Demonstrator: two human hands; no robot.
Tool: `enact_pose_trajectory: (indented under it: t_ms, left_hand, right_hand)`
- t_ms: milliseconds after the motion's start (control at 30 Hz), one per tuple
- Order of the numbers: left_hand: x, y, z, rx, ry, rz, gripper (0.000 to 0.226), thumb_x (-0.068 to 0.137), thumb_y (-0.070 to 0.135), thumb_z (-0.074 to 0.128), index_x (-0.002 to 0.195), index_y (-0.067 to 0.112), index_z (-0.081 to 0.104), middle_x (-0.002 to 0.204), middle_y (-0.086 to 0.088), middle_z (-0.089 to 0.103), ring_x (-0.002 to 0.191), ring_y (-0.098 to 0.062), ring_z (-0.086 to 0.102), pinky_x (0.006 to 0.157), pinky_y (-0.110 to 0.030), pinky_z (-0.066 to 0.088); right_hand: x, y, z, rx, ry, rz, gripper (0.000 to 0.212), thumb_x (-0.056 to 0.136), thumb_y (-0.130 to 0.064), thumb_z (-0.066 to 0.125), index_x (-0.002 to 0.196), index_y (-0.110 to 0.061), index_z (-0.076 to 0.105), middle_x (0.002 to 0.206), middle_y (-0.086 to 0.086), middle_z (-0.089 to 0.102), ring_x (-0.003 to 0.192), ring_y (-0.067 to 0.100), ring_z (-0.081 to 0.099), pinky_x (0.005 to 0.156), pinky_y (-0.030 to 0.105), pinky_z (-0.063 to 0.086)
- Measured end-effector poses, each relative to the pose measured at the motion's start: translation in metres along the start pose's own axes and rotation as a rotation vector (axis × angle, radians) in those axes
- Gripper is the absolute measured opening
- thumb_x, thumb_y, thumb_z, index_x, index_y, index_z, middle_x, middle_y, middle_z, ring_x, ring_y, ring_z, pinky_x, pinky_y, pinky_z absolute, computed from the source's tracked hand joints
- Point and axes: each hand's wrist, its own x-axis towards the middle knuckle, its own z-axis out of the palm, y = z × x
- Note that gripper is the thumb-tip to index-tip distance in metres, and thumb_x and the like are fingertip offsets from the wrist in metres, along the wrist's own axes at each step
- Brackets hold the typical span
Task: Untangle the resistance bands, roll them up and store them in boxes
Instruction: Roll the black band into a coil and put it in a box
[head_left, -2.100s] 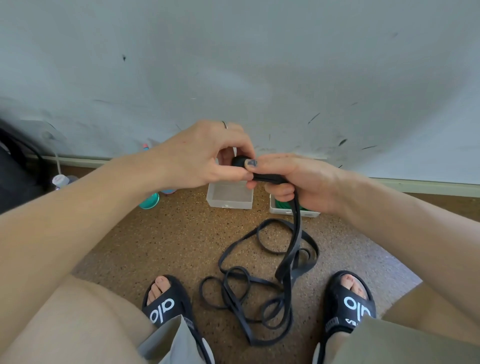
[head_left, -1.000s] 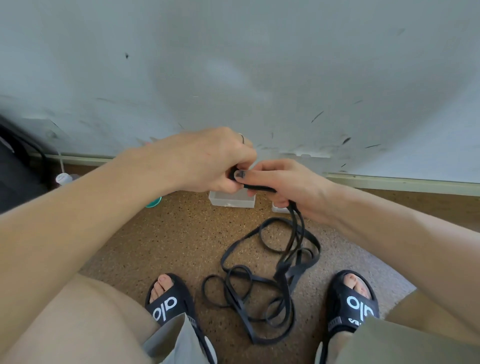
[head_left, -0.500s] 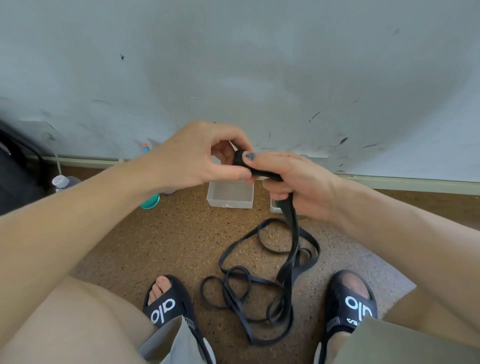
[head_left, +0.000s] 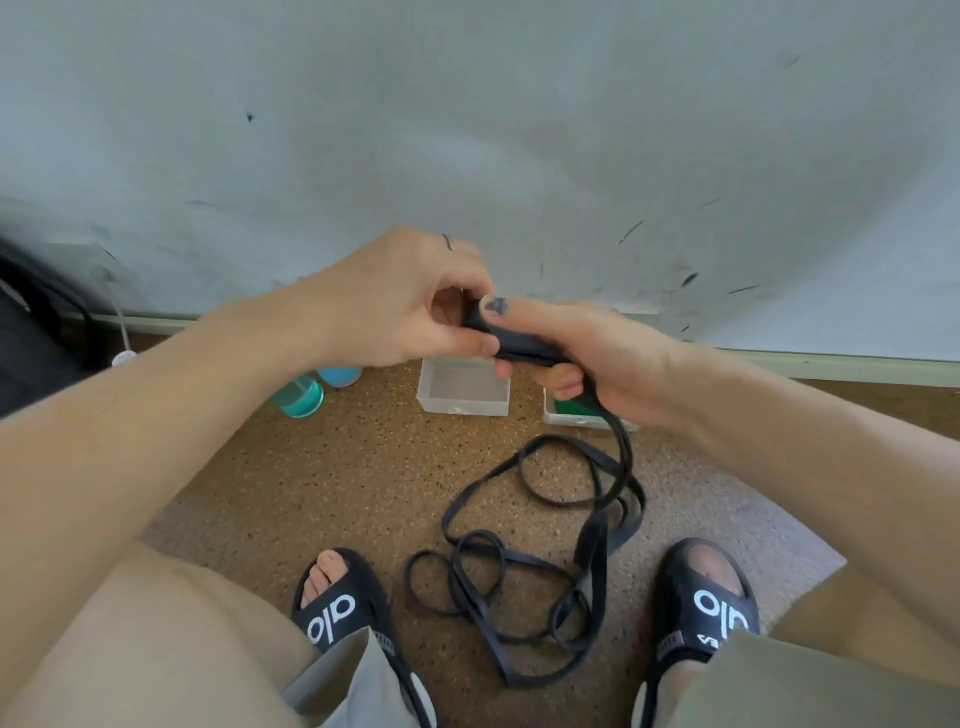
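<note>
A long black resistance band (head_left: 597, 540) trails from my hands down to the floor, where it lies in loose loops between my feet. Its upper end is a small rolled coil held in front of me. My left hand (head_left: 395, 306) pinches that coil with thumb and fingers. My right hand (head_left: 587, 353) grips the band just behind the coil, thumb on top. An empty white box (head_left: 464, 387) stands on the floor below my hands. A second white box (head_left: 582, 415) beside it holds a green band, mostly hidden by my right hand.
A grey wall with a pale skirting board (head_left: 857, 364) rises just behind the boxes. A teal bottle (head_left: 301, 397) and a blue lid (head_left: 340, 375) sit left of the boxes. Something dark (head_left: 36, 322) fills the left edge. My feet wear black sandals (head_left: 337, 608).
My hands have kept turning the coil at the band's upper end, dipping and rising slightly. The loops on the floor have shifted a little as band is drawn up.
</note>
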Motion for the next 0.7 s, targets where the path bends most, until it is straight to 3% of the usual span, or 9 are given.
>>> enact_pose_trajectory:
  t_ms: [133, 267, 467, 600, 700]
  left_hand:
    - [0.005, 0.006, 0.002, 0.145, -0.049, 0.071, 0.014, 0.080, 0.025, 0.079, 0.089, 0.015, 0.075, 0.081, 0.005, 0.062, 0.072, -0.011, 0.055, 0.066, -0.021, 0.041]
    - [0.005, 0.006, 0.000, 0.175, -0.048, 0.046, 0.018, 0.078, 0.024, 0.082, 0.092, 0.016, 0.075, 0.083, 0.005, 0.063, 0.072, -0.010, 0.058, 0.071, -0.031, 0.047]
    - [-0.004, 0.000, 0.006, -0.176, -0.014, -0.101, 0.021, 0.080, 0.026, 0.083, 0.099, 0.030, 0.074, 0.088, 0.012, 0.066, 0.082, -0.011, 0.067, 0.081, -0.042, 0.055]
    - [-0.005, -0.004, 0.006, -0.203, 0.025, -0.097, 0.018, 0.082, 0.025, 0.082, 0.098, 0.022, 0.075, 0.086, 0.012, 0.067, 0.081, -0.011, 0.066, 0.080, -0.037, 0.053]
    - [-0.005, -0.004, -0.001, -0.125, -0.035, -0.047, 0.016, 0.082, 0.030, 0.082, 0.093, 0.021, 0.075, 0.082, 0.011, 0.065, 0.079, -0.010, 0.065, 0.075, -0.030, 0.051]
  right_hand:
    - [0.000, 0.003, 0.006, -0.220, 0.129, 0.001, 0.043, 0.089, -0.058, 0.069, 0.079, -0.017, 0.069, 0.074, 0.002, 0.061, 0.054, 0.013, 0.029, 0.052, 0.026, 0.023]
    - [0.001, 0.002, 0.005, -0.083, 0.071, 0.024, 0.035, 0.092, -0.046, 0.071, 0.094, -0.011, 0.073, 0.078, 0.002, 0.062, 0.057, 0.011, 0.038, 0.056, 0.025, 0.029]
    - [0.000, 0.000, -0.001, 0.031, -0.021, 0.075, 0.027, 0.094, -0.039, 0.066, 0.102, -0.014, 0.070, 0.077, -0.001, 0.064, 0.059, 0.009, 0.049, 0.059, 0.023, 0.037]
    - [0.000, -0.001, -0.008, 0.100, -0.089, 0.060, 0.029, 0.086, -0.040, 0.067, 0.101, -0.016, 0.073, 0.086, 0.002, 0.070, 0.069, 0.012, 0.060, 0.068, 0.023, 0.051]
    - [-0.001, 0.000, -0.010, 0.099, -0.154, 0.073, 0.036, 0.085, -0.039, 0.066, 0.106, -0.011, 0.072, 0.096, 0.005, 0.075, 0.081, 0.013, 0.070, 0.081, 0.026, 0.056]
